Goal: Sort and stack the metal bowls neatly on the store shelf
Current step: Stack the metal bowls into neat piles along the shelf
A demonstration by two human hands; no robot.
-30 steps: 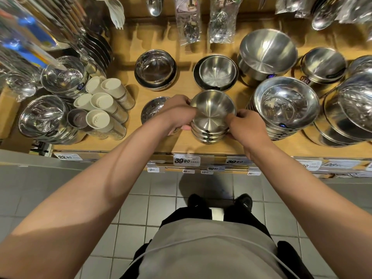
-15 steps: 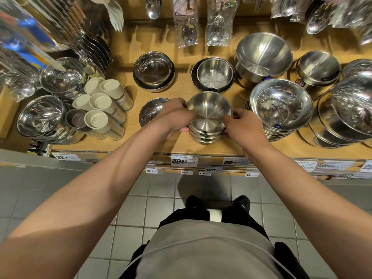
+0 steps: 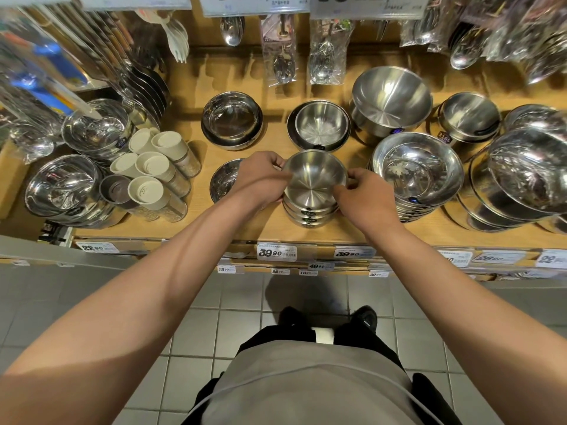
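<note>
A stack of small brushed-steel bowls (image 3: 313, 185) stands near the front edge of the wooden shelf (image 3: 276, 231). My left hand (image 3: 260, 176) grips the top bowl's left rim, and my right hand (image 3: 362, 194) pinches its right rim. A shiny shallow bowl (image 3: 222, 185) lies just left of the stack, partly hidden by my left hand. Behind the stack sit a dark-rimmed bowl (image 3: 231, 119) and a steel bowl nested in a dark plate (image 3: 319, 125).
To the right stand a large deep bowl (image 3: 391, 98), a stack of polished bowls (image 3: 417, 173) and more bowl stacks (image 3: 527, 176). Left are beige-lidded shakers (image 3: 150, 173) and shiny bowls (image 3: 63, 187). Packaged cutlery (image 3: 280, 50) hangs above. Price tags (image 3: 276, 252) line the shelf front.
Both hands stay on the top bowl's rim; the stack has barely shifted, and my right fingers now pinch the rim a little higher.
</note>
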